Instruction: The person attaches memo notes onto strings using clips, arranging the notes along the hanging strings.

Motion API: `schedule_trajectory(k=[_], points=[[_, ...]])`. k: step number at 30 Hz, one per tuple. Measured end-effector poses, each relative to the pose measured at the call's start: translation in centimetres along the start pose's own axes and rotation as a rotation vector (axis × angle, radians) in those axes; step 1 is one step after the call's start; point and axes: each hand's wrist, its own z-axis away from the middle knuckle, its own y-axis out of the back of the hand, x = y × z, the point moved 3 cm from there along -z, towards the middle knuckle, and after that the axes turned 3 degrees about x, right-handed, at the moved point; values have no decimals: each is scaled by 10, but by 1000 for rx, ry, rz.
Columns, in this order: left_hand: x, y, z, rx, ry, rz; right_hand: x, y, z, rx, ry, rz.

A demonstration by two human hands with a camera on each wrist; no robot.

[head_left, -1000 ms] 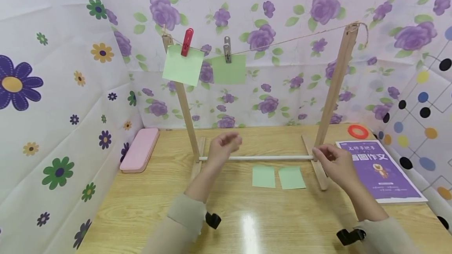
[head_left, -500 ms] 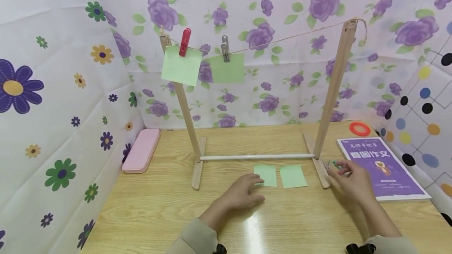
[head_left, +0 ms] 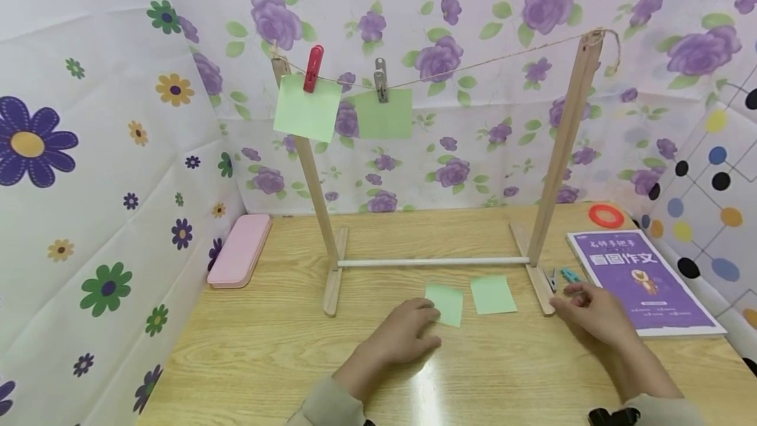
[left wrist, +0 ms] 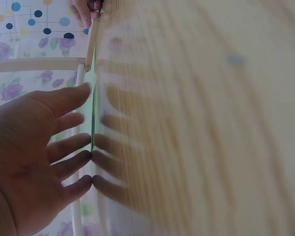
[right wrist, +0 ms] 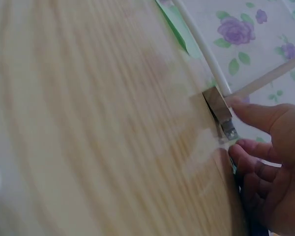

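Note:
My left hand (head_left: 408, 332) rests low over the table, its fingertips touching the left edge of a green sticky note (head_left: 449, 306). In the left wrist view its fingers (left wrist: 69, 146) are spread and nearly straight. A second green sticky note (head_left: 494, 295) lies just to the right. Beside the right foot of the wooden stand, my right hand (head_left: 597, 313) hovers with loosely bent fingers, thumb and index apart. Just beyond it lie a metal clip (head_left: 552, 280) and a teal clip (head_left: 570, 275). The right wrist view shows the metal clip (right wrist: 229, 130) near those fingertips.
A twine line (head_left: 473, 66) spans the wooden stand (head_left: 564, 150). A red clip (head_left: 313, 68) and a silver clip (head_left: 381, 81) hold green notes on it. A white rod (head_left: 432, 261) joins the feet. A purple book (head_left: 647, 281), red ring (head_left: 606, 215) and pink case (head_left: 241, 250) lie around.
My left hand has come down from beside the left post to the left note, which has slid nearer and turned slightly. The right hand has moved right and nearer, leaving the two clips visible.

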Motion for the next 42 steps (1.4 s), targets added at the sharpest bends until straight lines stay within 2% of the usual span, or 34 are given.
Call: schedule_trajectory(k=[4, 7, 12, 15, 18, 24, 30, 37, 40, 42], points=[[-2, 1, -7, 98, 66, 74, 5, 4, -1, 61, -36, -3], [-7, 1, -18, 129, 72, 81, 7, 4, -5, 86, -72, 14], [-16, -2, -28, 89, 45, 31, 9, 2, -8, 114, -66, 47], [-21, -4, -27, 69, 46, 53, 9, 1, -8, 135, -47, 63], [-27, -4, -26, 62, 73, 141, 11, 1, -9, 119, -66, 60], [-37, -3, -23, 111, 154, 367, 10, 5, -10, 105, -81, 62], [-43, -3, -21, 168, 201, 480, 7, 6, -7, 117, -109, 41], [-48, -1, -17, 281, 294, 681, 9, 6, -3, 194, -171, -43], [-50, 2, -16, 351, 322, 743, 11, 7, -2, 277, -214, -92], [-51, 3, -17, 383, 333, 785, 12, 7, 0, 344, -242, -185]])
